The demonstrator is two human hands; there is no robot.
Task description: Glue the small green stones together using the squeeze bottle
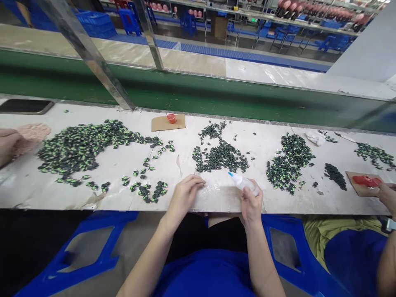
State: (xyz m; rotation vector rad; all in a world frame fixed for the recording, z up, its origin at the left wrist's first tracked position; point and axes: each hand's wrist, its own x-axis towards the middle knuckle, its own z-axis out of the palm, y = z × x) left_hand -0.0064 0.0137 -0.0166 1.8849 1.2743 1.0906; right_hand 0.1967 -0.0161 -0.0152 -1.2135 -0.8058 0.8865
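White-topped workbench (184, 154), scuffed, runs across the view; green panel (198, 90) along its back edge, workshop floor with blue stools and shelving beyond. Landmark for these notes: central heap (224, 156) of small dark green pieces, loosely spread, strays at its far side.

Right hand (252, 204), near side of the heap and toward its right: wrapped around a translucent squeeze bottle (246, 184), tilted, blue nozzle tip (230, 174) aimed at the heap's near edge. Left hand (185, 192), near side of the heap and toward its left: fingers bent in toward the thumb, low over the bench; cannot tell from this angle whether a piece is pinched there. Glossy specks on the bench nearside of the heap, between the hands.

Left of the heap: broad pile of black-and-bright-green pieces (80, 148), a trail of them reaching toward the heap. Behind and left of the heap: small red-filled cup (171, 119) on a cardboard piece (158, 124).

Right of the heap: second black-and-green pile (289, 163). Well to its right, a co-worker's hand (389, 198) beside red material (366, 180) on cardboard.
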